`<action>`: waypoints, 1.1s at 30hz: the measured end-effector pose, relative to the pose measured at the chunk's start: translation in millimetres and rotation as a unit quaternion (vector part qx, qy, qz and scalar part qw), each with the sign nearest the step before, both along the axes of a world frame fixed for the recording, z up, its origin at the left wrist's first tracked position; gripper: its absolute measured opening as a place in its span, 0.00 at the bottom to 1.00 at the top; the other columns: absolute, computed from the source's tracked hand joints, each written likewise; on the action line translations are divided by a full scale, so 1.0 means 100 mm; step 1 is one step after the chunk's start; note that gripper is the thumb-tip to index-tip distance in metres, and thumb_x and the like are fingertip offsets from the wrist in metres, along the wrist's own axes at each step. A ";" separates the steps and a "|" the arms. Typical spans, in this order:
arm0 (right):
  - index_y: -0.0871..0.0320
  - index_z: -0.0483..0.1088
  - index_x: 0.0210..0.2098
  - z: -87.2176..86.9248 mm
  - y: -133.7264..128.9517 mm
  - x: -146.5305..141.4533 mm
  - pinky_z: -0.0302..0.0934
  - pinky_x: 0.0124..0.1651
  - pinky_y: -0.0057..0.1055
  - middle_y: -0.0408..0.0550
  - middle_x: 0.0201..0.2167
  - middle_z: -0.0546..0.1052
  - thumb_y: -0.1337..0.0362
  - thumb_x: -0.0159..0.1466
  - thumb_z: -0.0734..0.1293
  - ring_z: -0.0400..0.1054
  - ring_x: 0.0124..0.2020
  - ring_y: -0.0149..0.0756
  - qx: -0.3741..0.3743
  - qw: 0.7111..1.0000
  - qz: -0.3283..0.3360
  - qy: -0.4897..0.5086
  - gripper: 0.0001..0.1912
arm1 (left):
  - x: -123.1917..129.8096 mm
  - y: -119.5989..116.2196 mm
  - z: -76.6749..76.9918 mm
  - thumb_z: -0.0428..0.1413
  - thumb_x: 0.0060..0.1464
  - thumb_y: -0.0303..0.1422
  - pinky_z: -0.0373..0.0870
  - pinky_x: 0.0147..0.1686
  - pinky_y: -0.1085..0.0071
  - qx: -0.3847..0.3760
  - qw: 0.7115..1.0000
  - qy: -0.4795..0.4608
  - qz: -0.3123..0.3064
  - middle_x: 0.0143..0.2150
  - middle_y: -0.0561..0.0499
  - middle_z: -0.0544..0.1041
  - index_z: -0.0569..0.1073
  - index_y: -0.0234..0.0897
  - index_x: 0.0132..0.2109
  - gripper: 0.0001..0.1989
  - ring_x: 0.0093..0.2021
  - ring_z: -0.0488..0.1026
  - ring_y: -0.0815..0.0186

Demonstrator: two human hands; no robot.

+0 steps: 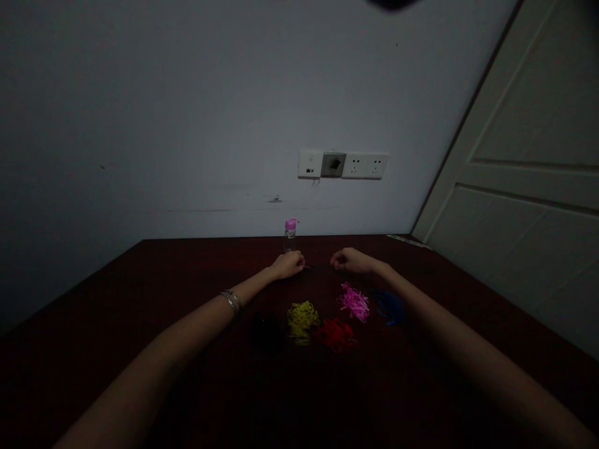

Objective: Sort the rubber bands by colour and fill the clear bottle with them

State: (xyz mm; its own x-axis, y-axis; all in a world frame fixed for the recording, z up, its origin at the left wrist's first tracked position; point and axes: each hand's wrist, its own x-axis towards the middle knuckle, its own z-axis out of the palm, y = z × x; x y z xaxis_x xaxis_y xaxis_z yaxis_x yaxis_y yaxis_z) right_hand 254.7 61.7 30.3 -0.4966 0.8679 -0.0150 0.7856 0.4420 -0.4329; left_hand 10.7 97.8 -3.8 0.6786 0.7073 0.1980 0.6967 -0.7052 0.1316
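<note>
Across a dark red-brown tabletop (93,299) against a pale, scuffed wall (187,125), from left to right: one slim silver-coloured bracelet (231,301) on the person's left wrist. One dark, near-black heap (266,332), its make-up lost in shadow. One left hand (289,264), bare, knuckles up, fingers bent inward and pinching a short, thin, pale strand (307,267) that shows at their tips, in the gap between the two hands and nearer the left; too dim to tell whether it reaches across. One clear bottle with a pink lid and a printed front (291,232), upright just behind the left hand. One loose heap of thin yellow strands (303,319), nearer the viewer. Above, on the wall, one white outlet plate (310,164), then one grey plate with a dark insert (334,164). One tangled red heap (336,335), beside the yellow. One right hand (347,260), bare, fingers curled in; whether they grip anything cannot be told. One heap of bright pink strips (354,302). One white double socket (364,166). One blue bundle (390,307), beside the right forearm. One off-white panelled door (515,187), at far right
</note>
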 end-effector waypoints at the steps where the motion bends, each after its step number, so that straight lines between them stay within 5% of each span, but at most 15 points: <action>1: 0.63 0.72 0.36 -0.03 0.06 -0.08 0.58 0.34 0.24 0.48 0.31 0.76 0.70 0.51 0.61 0.67 0.31 0.32 0.008 1.000 -0.001 -0.001 0.14 | -0.02 -0.01 0.02 0.48 0.52 0.33 0.64 0.32 0.76 0.003 1.000 -0.008 0.014 0.40 0.50 0.71 0.71 0.38 0.37 0.08 0.40 0.68 0.66; 7: 0.64 0.71 0.36 -0.21 0.27 -0.40 0.57 0.30 0.23 0.49 0.31 0.75 0.67 0.48 0.66 0.66 0.30 0.32 -0.002 0.997 -0.072 -0.043 0.15 | -0.07 -0.15 0.12 0.50 0.50 0.33 0.63 0.32 0.75 0.006 0.997 -0.067 0.042 0.38 0.50 0.70 0.71 0.38 0.36 0.07 0.36 0.68 0.67; 15: 0.63 0.71 0.34 -0.27 0.20 -0.34 0.56 0.28 0.20 0.47 0.29 0.75 0.75 0.46 0.62 0.67 0.29 0.30 -0.001 0.995 -0.100 -0.025 0.15 | 0.69 -0.84 0.06 0.51 0.48 0.31 0.62 0.30 0.76 -0.079 0.978 -0.085 -0.171 0.34 0.52 0.73 0.73 0.38 0.34 0.06 0.32 0.68 0.69; 20: 0.64 0.70 0.35 -0.09 0.03 -0.02 0.57 0.28 0.21 0.47 0.29 0.75 0.74 0.46 0.60 0.66 0.27 0.29 0.003 0.992 -0.124 -0.001 0.16 | 0.96 -0.96 0.03 0.53 0.47 0.31 0.62 0.30 0.76 -0.111 0.963 -0.122 -0.214 0.36 0.49 0.73 0.74 0.36 0.36 0.09 0.33 0.69 0.69; 23: 0.64 0.69 0.35 0.06 -0.14 0.35 0.57 0.24 0.23 0.47 0.25 0.74 0.72 0.47 0.59 0.64 0.21 0.28 -0.040 0.989 -0.135 0.035 0.16 | 0.86 -0.82 0.04 0.53 0.47 0.31 0.63 0.31 0.77 -0.134 0.955 -0.177 -0.195 0.35 0.49 0.73 0.74 0.34 0.37 0.09 0.32 0.68 0.70; 28: 0.62 0.69 0.30 0.15 -0.47 0.94 0.58 0.22 0.24 0.46 0.23 0.73 0.70 0.45 0.61 0.64 0.20 0.29 -0.130 0.981 -0.141 0.006 0.12 | 0.37 -0.42 0.06 0.53 0.47 0.29 0.63 0.30 0.77 -0.129 0.957 -0.250 -0.069 0.31 0.49 0.73 0.74 0.30 0.35 0.09 0.30 0.68 0.71; 33: 0.60 0.71 0.30 0.14 -0.53 0.97 0.57 0.22 0.25 0.48 0.25 0.74 0.75 0.42 0.62 0.65 0.21 0.32 -0.135 0.974 -0.166 -0.077 0.15 | -0.21 -0.01 0.05 0.52 0.46 0.29 0.64 0.33 0.76 -0.075 0.977 -0.196 0.025 0.33 0.49 0.73 0.74 0.32 0.36 0.10 0.33 0.69 0.69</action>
